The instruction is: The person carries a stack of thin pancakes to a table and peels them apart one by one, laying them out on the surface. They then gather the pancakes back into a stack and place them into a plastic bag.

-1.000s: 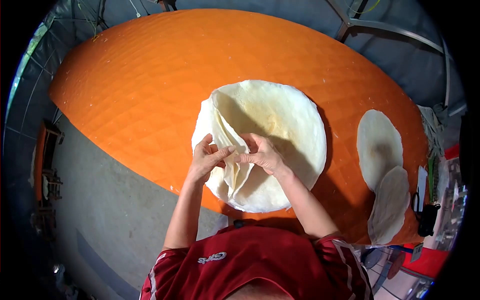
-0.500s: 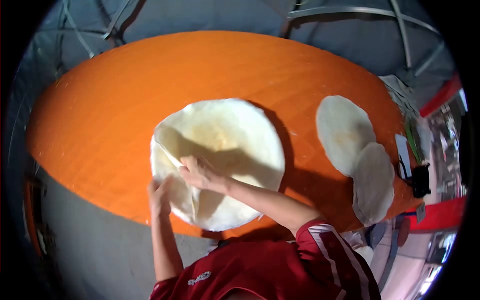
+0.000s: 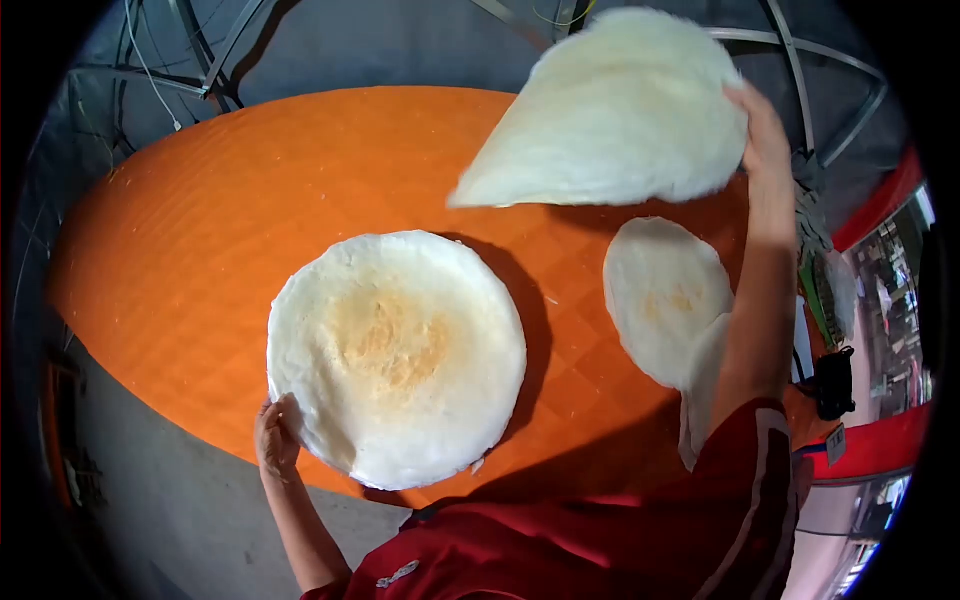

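Note:
A stack of thin round white flatbreads (image 3: pixel 400 355) lies on the orange padded table (image 3: pixel 250 200), its top sheet browned in the middle. My left hand (image 3: pixel 275 435) rests on the stack's near left edge. My right hand (image 3: pixel 762 125) is raised at the upper right and grips the edge of one peeled-off flatbread (image 3: pixel 610 110), which hangs in the air above the table.
Two single flatbreads lie on the table's right side, one (image 3: pixel 662 295) farther and one (image 3: pixel 700 390) partly hidden behind my right arm. A black object (image 3: pixel 832 380) sits at the right edge. Grey floor and metal bars surround the table.
My right hand has peeled the top sheet off the stack and lifted it up and to the right. My left hand stayed at the stack's near left edge.

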A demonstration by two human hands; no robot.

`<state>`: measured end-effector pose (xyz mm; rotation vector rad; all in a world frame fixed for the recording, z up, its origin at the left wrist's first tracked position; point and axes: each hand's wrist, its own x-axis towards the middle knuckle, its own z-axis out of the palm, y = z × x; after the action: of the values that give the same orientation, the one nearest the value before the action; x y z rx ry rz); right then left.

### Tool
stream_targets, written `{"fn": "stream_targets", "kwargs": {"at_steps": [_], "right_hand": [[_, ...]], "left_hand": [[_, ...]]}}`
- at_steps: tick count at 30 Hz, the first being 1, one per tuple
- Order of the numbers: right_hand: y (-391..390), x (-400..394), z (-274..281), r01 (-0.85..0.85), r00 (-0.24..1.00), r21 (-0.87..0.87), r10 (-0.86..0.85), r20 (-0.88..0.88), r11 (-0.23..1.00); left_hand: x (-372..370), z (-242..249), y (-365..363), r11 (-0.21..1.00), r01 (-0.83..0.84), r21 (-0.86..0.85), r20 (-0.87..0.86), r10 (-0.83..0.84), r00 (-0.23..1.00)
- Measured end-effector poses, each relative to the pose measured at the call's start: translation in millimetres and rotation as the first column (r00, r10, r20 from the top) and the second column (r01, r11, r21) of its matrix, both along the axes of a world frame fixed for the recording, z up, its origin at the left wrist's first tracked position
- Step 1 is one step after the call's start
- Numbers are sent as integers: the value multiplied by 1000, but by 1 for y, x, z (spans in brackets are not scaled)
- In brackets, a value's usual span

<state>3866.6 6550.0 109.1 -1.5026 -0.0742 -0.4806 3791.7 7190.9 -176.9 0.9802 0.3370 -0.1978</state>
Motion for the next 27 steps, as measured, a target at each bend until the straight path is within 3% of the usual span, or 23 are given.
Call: {"fn": "stream_targets", "kwargs": {"at_steps": [1, 3, 4, 5, 6, 8, 9, 10, 11, 12, 13, 15, 18, 21, 22, 25, 27], "right_hand": [[-23, -6, -27, 58, 997, 28, -57, -46, 998], [-73, -12, -105, 127, 986, -82, -134, -96, 989], [-64, -19, -122, 268, 840, -273, -363, -403, 924], [-54, -23, -137, 312, 555, -488, -573, -603, 815], [-52, -16, -174, 281, 568, -731, -722, -395, 621], [-26, -8, -226, 218, 718, -692, -594, -364, 688], [52, -7, -215, 115, 818, -385, -307, -486, 916], [116, -1, -215, -8, 793, -217, -126, -596, 976], [177, -5, -212, -215, 790, -141, 87, -607, 966], [223, -7, -219, -453, 781, -161, 303, -546, 877], [267, -14, -224, -590, 729, -241, 381, -569, 771], [343, -25, -229, -728, 665, -224, 590, -458, 647], [393, -32, -221, -647, 759, -429, 476, -444, 630], [401, -33, -227, -652, 749, -339, 505, -429, 679], [401, -34, -232, -614, 784, -398, 467, -409, 682], [399, -34, -235, -734, 529, 202, 732, -429, 649], [402, -43, -242, -670, 652, 76, 634, -415, 738]], "left_hand": [[-2, 6, -2, 1000, -2, -27, 12, 2, 1000], [-6, 18, -6, 997, 70, -31, 97, -67, 993], [-9, 27, -10, 995, 78, -59, 112, -71, 991], [-12, 34, -15, 993, 84, -84, 129, -73, 989], [-14, 40, -22, 998, 67, -7, 125, -66, 990], [-12, 39, -27, 995, 90, -46, 198, -79, 977], [-10, 44, -38, 995, 97, -30, 219, -88, 972], [-7, 49, -46, 993, 121, 0, 227, -118, 967], [-4, 51, -52, 990, 137, 32, 231, -141, 963], [-2, 49, -52, 982, 164, 91, 218, -180, 959], [0, 47, -51, 971, 191, 144, 204, -218, 954], [3, 47, -56, 968, 203, 145, 218, -231, 948], [6, 39, -53, 966, 228, 120, 220, -250, 943], [8, 31, -49, 965, 239, 104, 210, -257, 943], [8, 30, -48, 968, 239, 79, 211, -250, 945], [6, 23, -45, 971, 235, 44, 229, -239, 944], [7, 20, -43, 968, 251, 9, 231, -246, 941]]}}
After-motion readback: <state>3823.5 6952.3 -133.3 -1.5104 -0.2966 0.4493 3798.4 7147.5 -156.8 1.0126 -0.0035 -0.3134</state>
